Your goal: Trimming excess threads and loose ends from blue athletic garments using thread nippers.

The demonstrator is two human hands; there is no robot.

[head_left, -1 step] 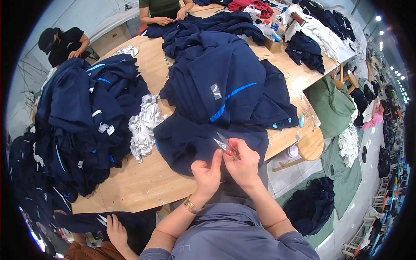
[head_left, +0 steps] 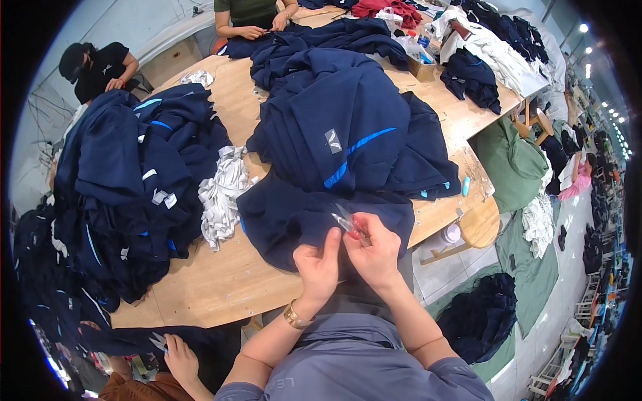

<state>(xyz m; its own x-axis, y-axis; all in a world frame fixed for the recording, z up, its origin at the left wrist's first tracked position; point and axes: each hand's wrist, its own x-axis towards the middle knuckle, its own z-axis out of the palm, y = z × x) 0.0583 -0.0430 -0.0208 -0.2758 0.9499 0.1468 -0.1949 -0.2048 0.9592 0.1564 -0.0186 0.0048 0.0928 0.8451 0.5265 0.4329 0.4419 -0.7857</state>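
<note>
R hand gripping snips (blurry), L hand nr., thumb extended

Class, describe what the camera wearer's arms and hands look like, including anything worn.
The short sleeves are grey-blue. The left hand is gloveless, with a gold-coloured band at its wrist. The right hand is gloveless too, its wrist bare.

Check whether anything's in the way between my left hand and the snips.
Nothing visible is: your left hand has its thumb close beside the snips, which your right hand holds. Navy fabric shows behind them, not between.
</note>
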